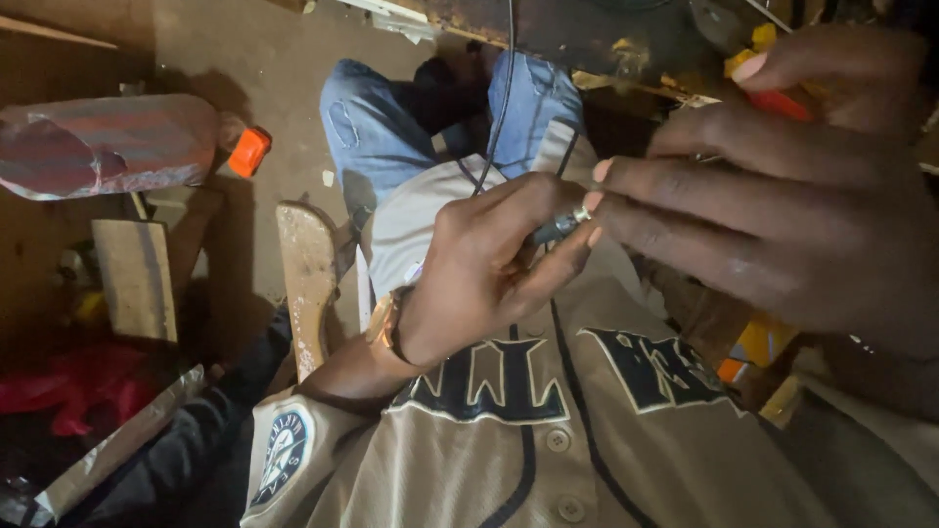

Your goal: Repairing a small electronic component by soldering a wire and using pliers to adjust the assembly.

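Note:
My left hand (479, 264), with a watch on its wrist, pinches a thin dark cable end with a small metal tip (565, 223) in front of my tan jersey. My right hand (782, 196) is large and close to the camera on the right. Its fingertips touch the metal tip, while its thumb and palm hold an orange-red tool handle (780, 103). A black cable (505, 88) runs up from my left hand over my jeans (377, 127).
A plastic bottle (108, 147) with an orange cap (249, 152) lies at the left. Below it are a wooden board (137, 279), a worn wooden piece (308, 279) and red cloth (68, 391). Yellow objects (758, 342) sit at the right.

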